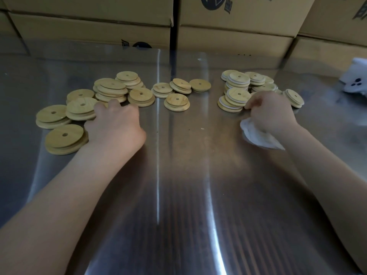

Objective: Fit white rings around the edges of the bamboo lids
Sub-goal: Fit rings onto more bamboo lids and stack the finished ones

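Several plain bamboo lids (111,90) with centre holes lie scattered at the left and middle of the steel table. A second group of lids (237,96) at the right shows white rings round their edges. My left hand (115,126) reaches over the left pile, fingers spread and touching a lid there. My right hand (270,114) grips a bunch of white rings (258,136) in its palm, its fingertips at the ringed pile. Whether it also holds a lid is hidden.
The steel table (182,175) is shiny and reflective. Cardboard boxes (234,22) form a wall along the far edge. A white object with dark spots (355,80) lies at the far right. One lid (176,102) sits alone near the middle.
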